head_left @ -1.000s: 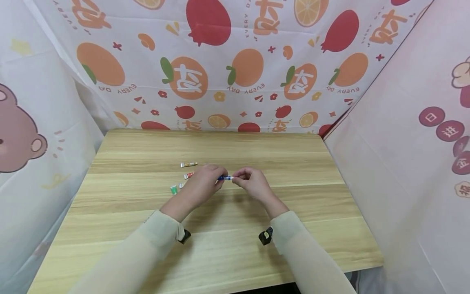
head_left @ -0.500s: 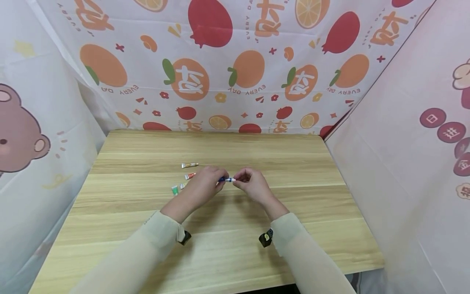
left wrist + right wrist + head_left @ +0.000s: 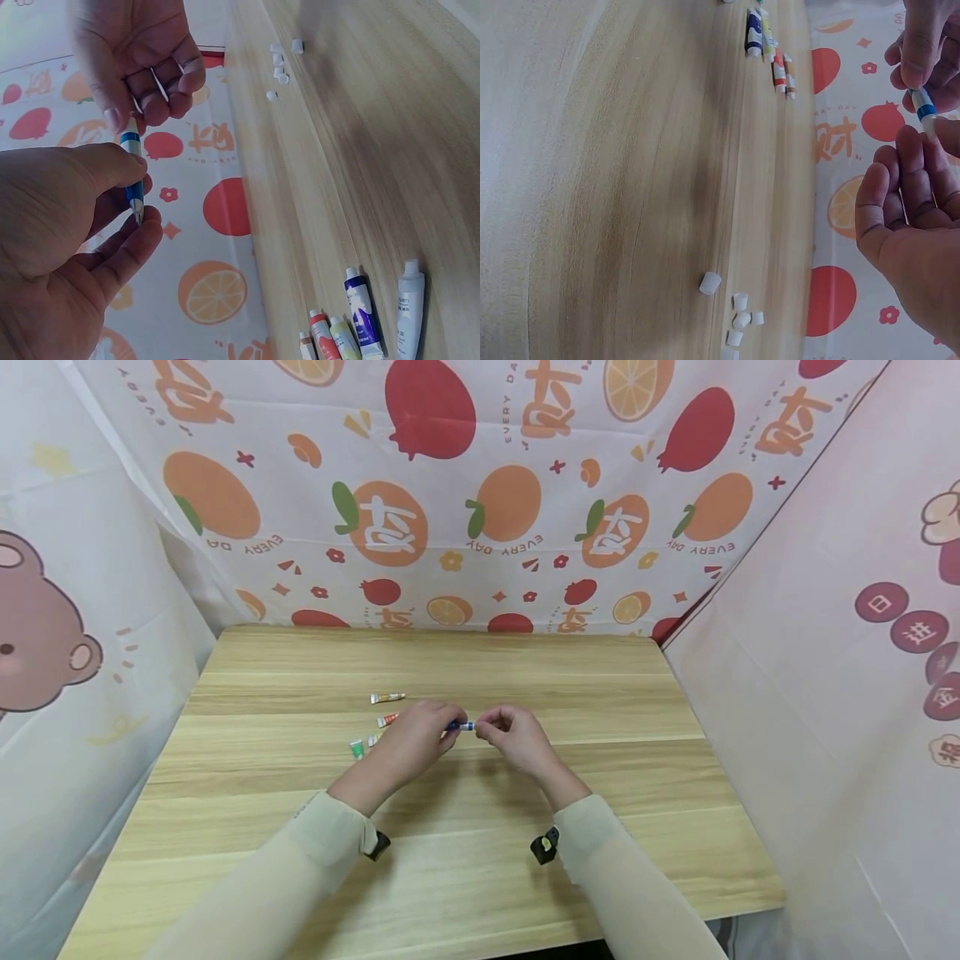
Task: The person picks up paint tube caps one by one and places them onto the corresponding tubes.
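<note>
A small blue-and-white paint tube (image 3: 467, 726) is held level above the table between both hands. My left hand (image 3: 420, 728) grips its body, with the thumb along the tube in the left wrist view. My right hand (image 3: 519, 739) pinches the white cap end (image 3: 929, 124) between thumb and index finger; its other fingers are curled loosely. The fingertips partly cover the cap. Left of my left hand lie a yellow tube (image 3: 387, 697), a red tube (image 3: 387, 720) and a green tube (image 3: 357, 749). A dark purple tube (image 3: 363, 311) and a white tube (image 3: 410, 311) show in the left wrist view.
Several small white caps (image 3: 740, 321) lie loose on the wooden table (image 3: 600, 827), hidden behind my right hand in the head view. Printed cloth (image 3: 480, 585) hangs along the table's back edge, with more cloth (image 3: 817, 760) at the sides.
Both hands stay almost in place around the blue paint tube. My right fingertips have shifted slightly at its cap end and cover more of the white tip than half a second ago.
</note>
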`<state>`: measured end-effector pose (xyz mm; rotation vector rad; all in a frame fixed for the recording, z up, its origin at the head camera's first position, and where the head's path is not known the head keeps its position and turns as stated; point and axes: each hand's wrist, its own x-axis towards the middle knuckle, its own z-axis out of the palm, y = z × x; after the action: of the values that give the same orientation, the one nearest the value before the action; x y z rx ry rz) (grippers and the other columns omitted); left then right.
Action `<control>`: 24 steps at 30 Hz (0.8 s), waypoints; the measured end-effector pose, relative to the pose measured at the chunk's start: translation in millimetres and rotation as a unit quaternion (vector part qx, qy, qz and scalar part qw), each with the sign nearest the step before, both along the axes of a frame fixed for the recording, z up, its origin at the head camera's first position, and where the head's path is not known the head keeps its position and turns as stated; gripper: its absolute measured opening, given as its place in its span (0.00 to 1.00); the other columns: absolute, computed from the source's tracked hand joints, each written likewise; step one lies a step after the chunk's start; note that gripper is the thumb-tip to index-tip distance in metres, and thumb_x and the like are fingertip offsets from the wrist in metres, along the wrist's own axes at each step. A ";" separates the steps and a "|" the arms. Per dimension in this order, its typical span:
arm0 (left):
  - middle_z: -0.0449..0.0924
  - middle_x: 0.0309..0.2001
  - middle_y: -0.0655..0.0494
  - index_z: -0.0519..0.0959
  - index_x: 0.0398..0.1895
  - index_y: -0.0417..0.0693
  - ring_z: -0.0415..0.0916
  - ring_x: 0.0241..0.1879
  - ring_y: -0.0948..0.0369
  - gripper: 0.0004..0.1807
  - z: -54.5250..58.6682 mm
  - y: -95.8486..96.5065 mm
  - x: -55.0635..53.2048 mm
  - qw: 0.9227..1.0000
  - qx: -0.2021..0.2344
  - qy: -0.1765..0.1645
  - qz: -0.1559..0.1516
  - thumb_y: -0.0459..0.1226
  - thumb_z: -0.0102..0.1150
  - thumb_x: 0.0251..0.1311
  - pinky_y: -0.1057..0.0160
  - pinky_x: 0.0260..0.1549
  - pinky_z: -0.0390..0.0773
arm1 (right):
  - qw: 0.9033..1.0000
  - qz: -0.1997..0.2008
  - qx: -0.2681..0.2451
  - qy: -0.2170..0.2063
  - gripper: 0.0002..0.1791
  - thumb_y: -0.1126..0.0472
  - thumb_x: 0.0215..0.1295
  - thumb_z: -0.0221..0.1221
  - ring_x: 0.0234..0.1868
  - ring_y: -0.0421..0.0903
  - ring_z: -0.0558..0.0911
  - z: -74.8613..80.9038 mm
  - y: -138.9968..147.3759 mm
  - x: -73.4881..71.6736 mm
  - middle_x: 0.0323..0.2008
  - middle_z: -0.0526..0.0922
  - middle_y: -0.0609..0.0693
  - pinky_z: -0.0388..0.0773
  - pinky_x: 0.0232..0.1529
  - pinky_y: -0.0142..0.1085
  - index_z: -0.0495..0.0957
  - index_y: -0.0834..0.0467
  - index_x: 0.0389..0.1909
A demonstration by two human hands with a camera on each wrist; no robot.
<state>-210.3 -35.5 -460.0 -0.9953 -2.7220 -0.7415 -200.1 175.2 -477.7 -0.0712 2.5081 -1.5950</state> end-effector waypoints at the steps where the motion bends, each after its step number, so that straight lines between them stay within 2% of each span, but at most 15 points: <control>1: 0.92 0.44 0.52 0.88 0.47 0.45 0.89 0.48 0.51 0.06 0.6 0.3 0.2 1.000 0.001 0.001 0.000 0.32 0.71 0.69 0.48 0.53 0.88 | 1.000 0.002 -0.002 -0.001 0.09 0.58 0.78 0.66 0.45 0.56 0.87 -0.3 0.2 0.1 0.40 0.91 0.53 0.78 0.40 0.31 0.87 0.60 0.46; 4: 0.92 0.43 0.53 0.88 0.47 0.45 0.89 0.47 0.51 0.06 2.1 1.6 0.6 1.000 0.001 0.002 0.000 0.32 0.71 0.69 0.49 0.52 0.88 | 1.000 0.003 -0.006 -0.006 0.13 0.56 0.81 0.62 0.50 0.62 0.89 -1.8 0.3 0.0 0.40 0.91 0.54 0.82 0.43 0.33 0.87 0.63 0.46; 7: 0.92 0.43 0.53 0.88 0.47 0.45 0.89 0.47 0.52 0.06 4.0 3.0 1.1 1.000 0.000 -0.001 0.001 0.32 0.71 0.69 0.49 0.51 0.88 | 1.000 0.000 -0.007 -0.014 0.15 0.54 0.83 0.60 0.47 0.56 0.90 -2.8 -0.2 0.1 0.41 0.91 0.55 0.87 0.50 0.43 0.86 0.62 0.44; 10: 0.92 0.44 0.53 0.88 0.47 0.45 0.89 0.47 0.53 0.07 5.2 4.1 1.5 1.000 -0.002 -0.004 0.001 0.32 0.71 0.69 0.49 0.52 0.88 | 1.000 -0.001 -0.009 -0.018 0.21 0.49 0.86 0.54 0.43 0.48 0.89 -4.2 0.2 0.3 0.41 0.90 0.59 0.87 0.56 0.54 0.86 0.62 0.43; 12: 0.92 0.44 0.53 0.88 0.48 0.45 0.89 0.47 0.53 0.07 5.6 4.3 1.7 1.000 -0.002 -0.005 0.001 0.32 0.71 0.69 0.49 0.52 0.88 | 1.000 0.002 -0.012 -0.021 0.25 0.46 0.89 0.48 0.43 0.50 0.88 -4.1 1.4 1.2 0.40 0.90 0.61 0.85 0.58 0.57 0.85 0.61 0.46; 15: 0.92 0.44 0.53 0.88 0.48 0.45 0.88 0.46 0.53 0.07 5.8 3.8 2.1 1.000 -0.002 -0.007 0.001 0.32 0.71 0.69 0.50 0.51 0.88 | 1.000 0.006 -0.012 -0.020 0.26 0.44 0.90 0.43 0.46 0.56 0.87 -2.6 4.3 3.2 0.38 0.89 0.57 0.84 0.56 0.54 0.83 0.58 0.53; 18: 0.92 0.43 0.53 0.88 0.47 0.45 0.88 0.46 0.54 0.06 5.2 2.3 2.0 1.000 0.001 -0.003 -0.001 0.32 0.71 0.69 0.50 0.50 0.88 | 1.000 0.018 -0.014 -0.014 0.18 0.49 0.87 0.53 0.48 0.59 0.86 -0.2 7.2 5.1 0.39 0.88 0.54 0.83 0.51 0.46 0.80 0.57 0.59; 21: 0.91 0.42 0.54 0.88 0.46 0.45 0.87 0.45 0.54 0.06 3.6 1.3 1.2 1.000 0.004 0.003 -0.006 0.31 0.71 0.69 0.51 0.48 0.88 | 0.999 0.033 -0.006 0.005 0.12 0.57 0.80 0.62 0.43 0.53 0.84 -0.2 8.9 5.2 0.39 0.87 0.52 0.79 0.44 0.38 0.80 0.57 0.58; 24: 0.91 0.42 0.54 0.88 0.46 0.45 0.87 0.45 0.54 0.06 2.8 1.5 1.2 1.000 0.005 0.008 -0.007 0.31 0.71 0.69 0.52 0.47 0.88 | 0.999 0.041 0.008 0.027 0.09 0.61 0.77 0.66 0.38 0.44 0.80 -2.4 9.3 3.7 0.37 0.85 0.50 0.75 0.39 0.34 0.81 0.56 0.53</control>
<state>-209.0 -34.0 -457.2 -1.0157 -2.6974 -0.7471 -196.5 184.5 -480.1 -0.2148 2.5241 -1.5605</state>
